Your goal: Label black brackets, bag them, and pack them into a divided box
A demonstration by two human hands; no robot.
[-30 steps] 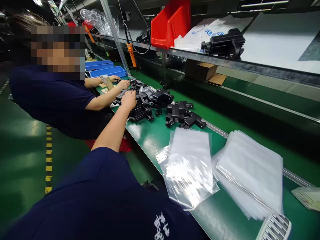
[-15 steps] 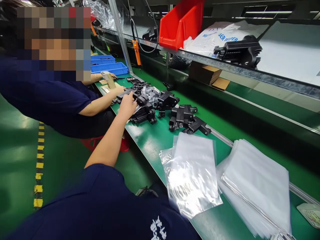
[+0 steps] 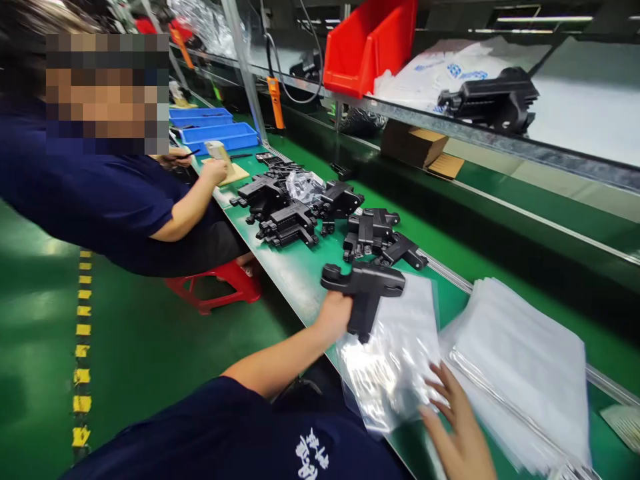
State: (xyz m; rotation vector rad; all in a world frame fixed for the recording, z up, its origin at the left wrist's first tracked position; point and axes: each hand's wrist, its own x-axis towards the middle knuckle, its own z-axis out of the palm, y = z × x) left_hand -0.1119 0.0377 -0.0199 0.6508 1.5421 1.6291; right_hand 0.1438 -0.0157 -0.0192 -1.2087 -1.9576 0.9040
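Note:
My left hand (image 3: pixel 336 313) is closed around a black T-shaped plastic part (image 3: pixel 367 291), held just above the near pile of clear plastic bags (image 3: pixel 387 360). Its crossbar points across the bench and its stem hangs downward. At the lower right, my right hand (image 3: pixel 457 427) is open, fingers spread, over the right edge of those bags. Whether its fingertips touch the plastic I cannot tell. More black plastic parts (image 3: pixel 287 223) lie heaped farther up the green bench, and a few others (image 3: pixel 370 230) sit closer, behind the bags.
A thick stack of clear bags (image 3: pixel 525 373) lies to the right. Overhead, a metal shelf carries a red bin (image 3: pixel 370 50) and another black part (image 3: pixel 493 100). To the left a co-worker (image 3: pixel 100 187) sits on a red stool (image 3: pixel 220 287), near blue trays (image 3: pixel 220 137).
My left hand has come back from the heap with a black part, now over the bags. My right hand has come into view. The co-worker's near hand has moved away from the heap.

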